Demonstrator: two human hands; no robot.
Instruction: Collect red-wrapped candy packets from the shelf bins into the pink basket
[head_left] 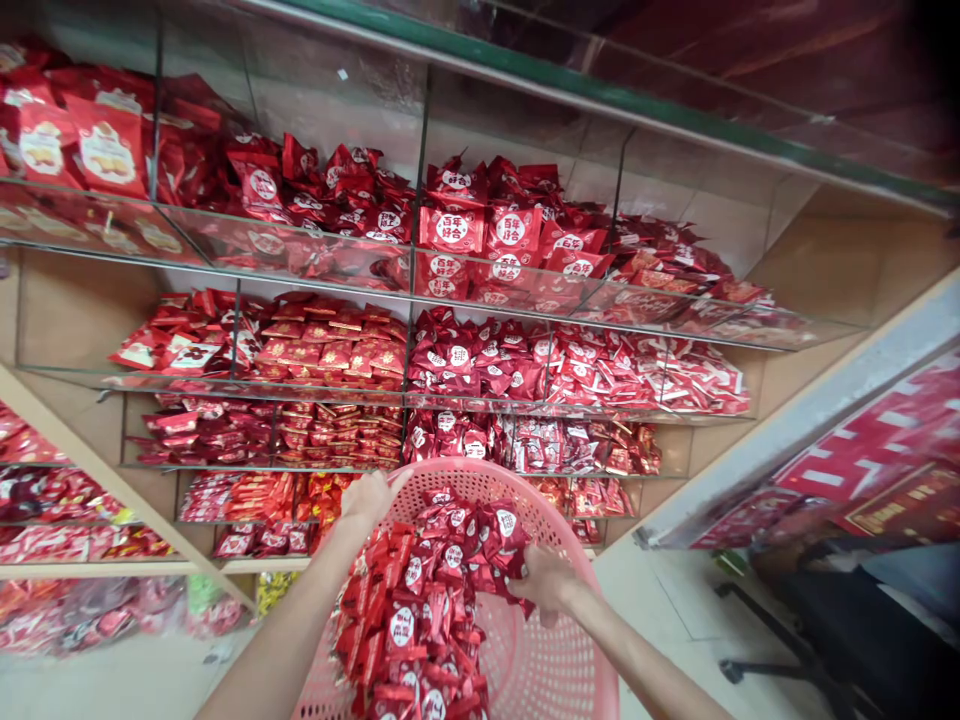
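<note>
Bottom middle, my left hand (367,498) grips the basket (525,655); my right hand (551,582), can't tell if pinching, likely moves packets (450,560), next needing care.

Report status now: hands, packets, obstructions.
Left hand on basket rim. Right hand inside, at packets. Packets heaped mostly left. No obstruction seen.

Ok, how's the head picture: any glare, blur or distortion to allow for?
Head view: what look like reddish reflections cloud the top glass shelf; the right hand looks slightly soft; shelving slants, apparently from tilt and wide-angle stretch; the chair sinks into darkness at lower right.
</note>
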